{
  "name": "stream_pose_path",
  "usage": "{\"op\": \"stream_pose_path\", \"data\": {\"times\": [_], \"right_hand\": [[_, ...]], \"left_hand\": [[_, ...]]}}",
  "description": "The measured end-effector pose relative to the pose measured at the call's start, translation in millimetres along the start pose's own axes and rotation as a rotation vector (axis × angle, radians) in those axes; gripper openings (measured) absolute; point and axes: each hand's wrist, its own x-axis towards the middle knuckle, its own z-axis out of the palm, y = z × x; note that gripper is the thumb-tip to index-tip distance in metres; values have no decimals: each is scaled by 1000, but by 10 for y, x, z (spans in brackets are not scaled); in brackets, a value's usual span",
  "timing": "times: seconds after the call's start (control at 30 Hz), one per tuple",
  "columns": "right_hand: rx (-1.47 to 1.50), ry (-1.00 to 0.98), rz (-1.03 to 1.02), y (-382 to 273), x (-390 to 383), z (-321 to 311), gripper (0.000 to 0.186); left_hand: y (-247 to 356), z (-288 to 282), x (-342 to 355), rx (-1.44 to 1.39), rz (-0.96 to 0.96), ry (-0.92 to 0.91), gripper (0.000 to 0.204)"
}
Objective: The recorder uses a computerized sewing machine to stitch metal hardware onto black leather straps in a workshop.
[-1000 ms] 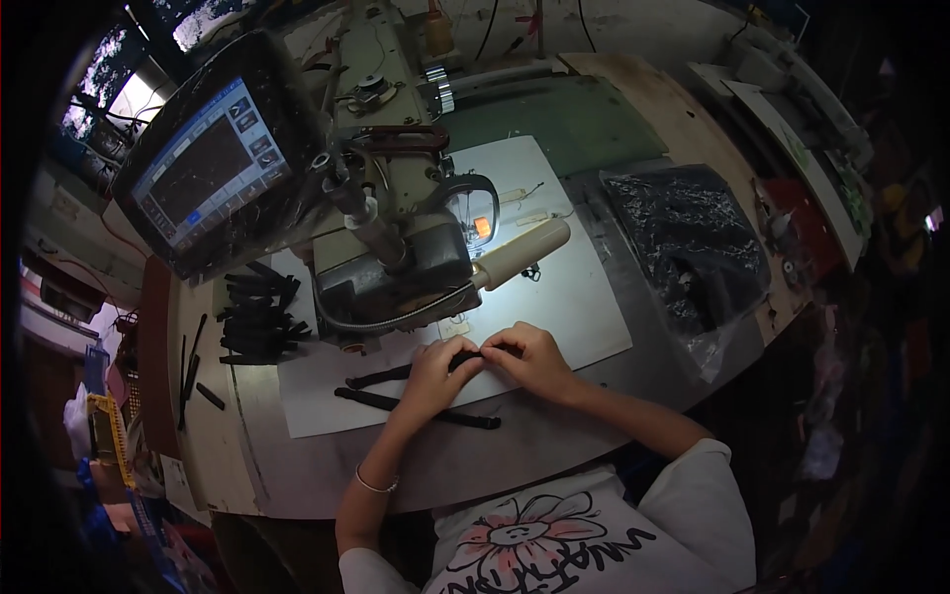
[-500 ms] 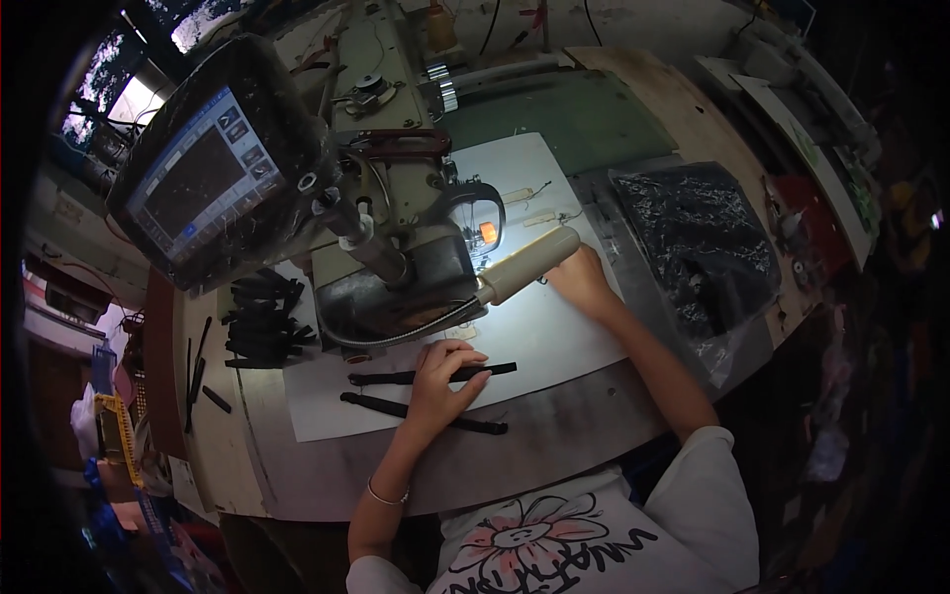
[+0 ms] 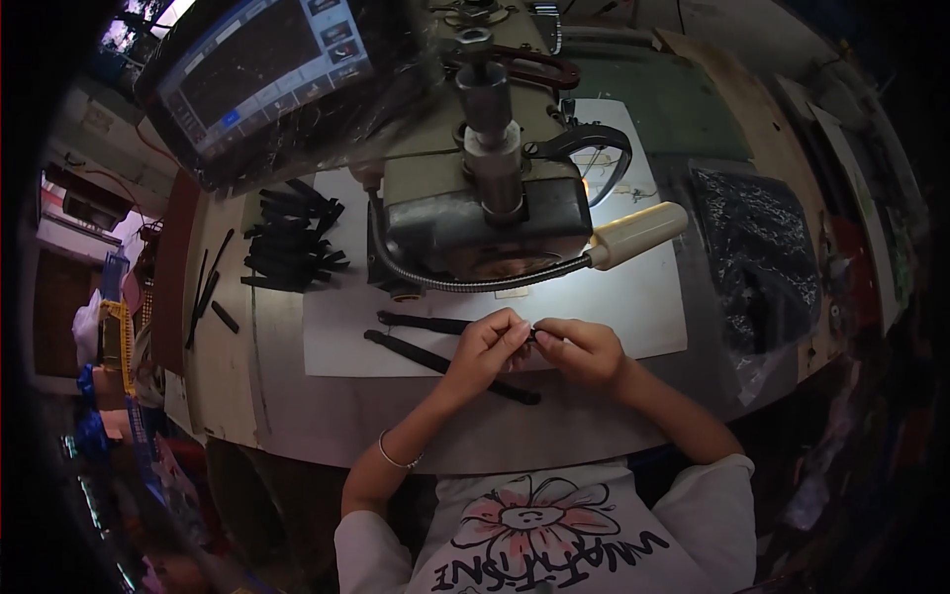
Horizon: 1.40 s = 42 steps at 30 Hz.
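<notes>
My left hand [image 3: 487, 348] is closed on the right part of a black strap [image 3: 426, 322], whose other end reaches left over the white sheet [image 3: 336, 346]. My right hand [image 3: 586, 351] meets it, fingertips pinched on a small dark bit at the strap's right end; what exactly sits between them is too small to tell. A second black strap [image 3: 406, 351] lies slantwise just in front, passing under my left hand. Behind both hands stands the sewing machine head [image 3: 485, 213], with a lit lamp [image 3: 641, 236] on a bendy metal neck.
A pile of black straps [image 3: 292, 238] lies left of the machine, with a few loose black pieces [image 3: 226, 317] farther left. Over them hangs a plastic-wrapped control screen [image 3: 267, 74]. On the right lies a clear bag of black material [image 3: 754, 247].
My right hand has come back from beside the lamp to meet my left hand. The left hand has closed on the strap. The view has shifted, so the machine appears farther right.
</notes>
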Motion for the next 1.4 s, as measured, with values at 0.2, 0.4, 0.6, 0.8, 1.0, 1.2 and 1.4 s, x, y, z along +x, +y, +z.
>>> {"op": "stream_pose_path", "data": {"times": [0.2, 0.4, 0.6, 0.8, 1.0, 1.2, 1.4], "right_hand": [[1045, 252, 861, -98, -16, 112, 16], [1111, 191, 1005, -71, 18, 127, 21], [1113, -98, 1050, 66, 65, -66, 11], [866, 6, 1079, 200, 7, -331, 6], [361, -79, 642, 136, -207, -19, 12], [511, -26, 535, 193, -82, 111, 13], [570, 21, 469, 213, 27, 52, 13]], "left_hand": [[-39, -20, -62, 177, 100, 106, 22], [72, -15, -85, 413, 112, 124, 22], [36, -27, -49, 429, 72, 104, 21], [12, -2, 125, 1041, 387, 176, 18], [-132, -50, 154, 1036, 352, 106, 20], [-27, -186, -5, 815, 141, 197, 15], [-82, -170, 107, 692, 178, 165, 14]]}}
